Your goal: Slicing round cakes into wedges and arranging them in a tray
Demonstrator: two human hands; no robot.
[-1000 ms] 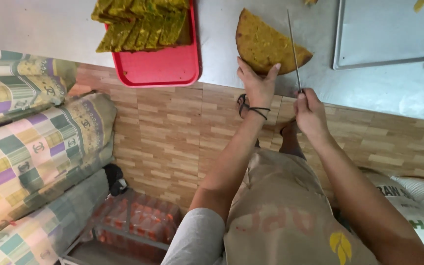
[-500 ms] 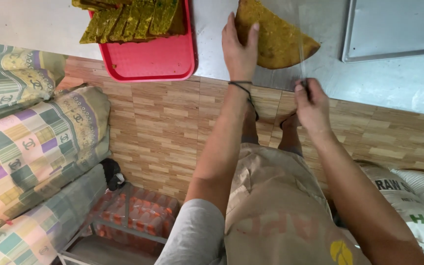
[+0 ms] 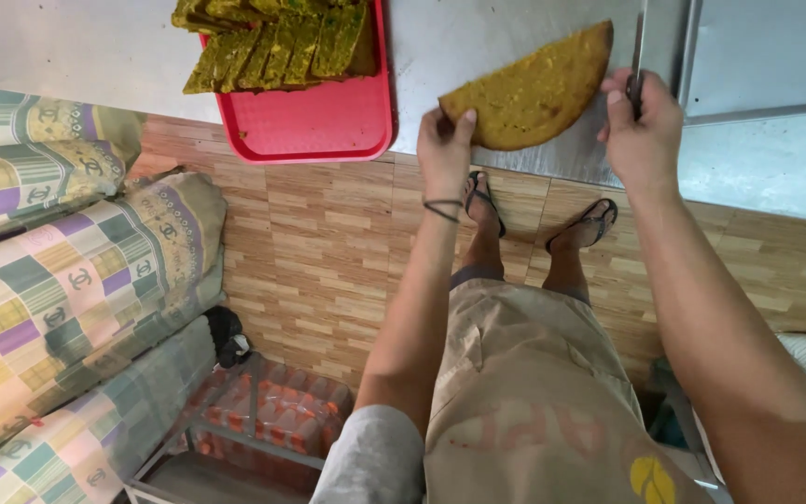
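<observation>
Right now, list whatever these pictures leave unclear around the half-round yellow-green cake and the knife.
- Head view: the knife blade runs off the top edge; its handle is hidden inside the right hand.
- The cut yellow-green slices on the red plastic tray are cropped by the top edge, so no count.
- The left hand covers the half-round yellow-green cake's near corner.

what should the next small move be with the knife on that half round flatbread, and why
Probably bring the knife down across the half-round flatbread near its right end to slice a strip. The right hand grips the knife at that edge, the left hand steadies the left end, and cut strips already lie on the red tray.
</observation>
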